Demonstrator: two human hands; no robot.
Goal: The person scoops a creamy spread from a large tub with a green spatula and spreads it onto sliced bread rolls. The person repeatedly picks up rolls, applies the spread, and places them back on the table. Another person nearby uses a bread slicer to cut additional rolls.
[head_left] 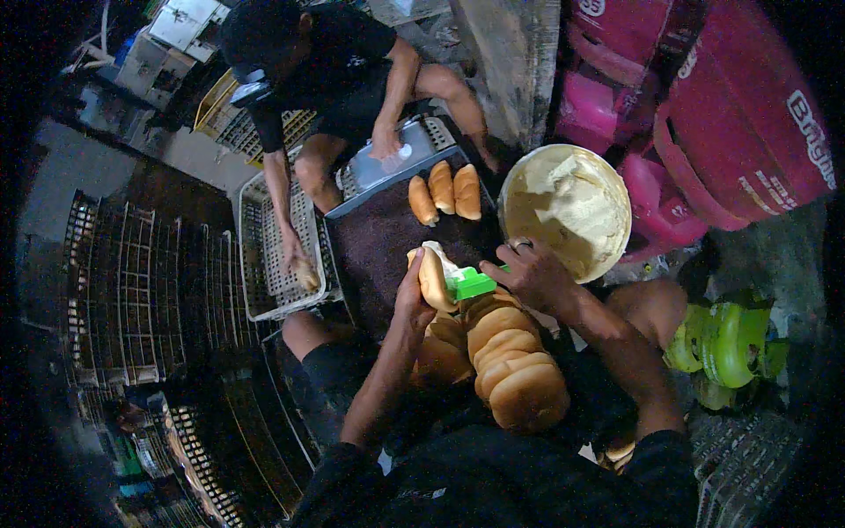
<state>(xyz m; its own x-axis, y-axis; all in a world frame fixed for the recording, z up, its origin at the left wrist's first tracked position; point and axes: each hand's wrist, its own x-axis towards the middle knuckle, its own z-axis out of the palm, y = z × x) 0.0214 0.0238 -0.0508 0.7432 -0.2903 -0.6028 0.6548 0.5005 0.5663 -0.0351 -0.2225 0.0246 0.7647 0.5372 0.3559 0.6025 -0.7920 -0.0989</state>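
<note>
Bread of this kind looked light, soft and easily crushed, best cradled along its sides: the split roll (433,278) sat above the lap, the left hand (412,295) clamped around it. The right hand (535,275) was closed on a green spreader (473,283) touching the golden, pale-crumbed bun, near the tub of cream (565,209).

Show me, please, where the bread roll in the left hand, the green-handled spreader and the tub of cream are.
bread roll (433,280), head view, on its crust beside the left hand's thumb.
green-handled spreader (472,284), head view, on the green handle.
tub of cream (616,189), head view, on the right rim.
</note>
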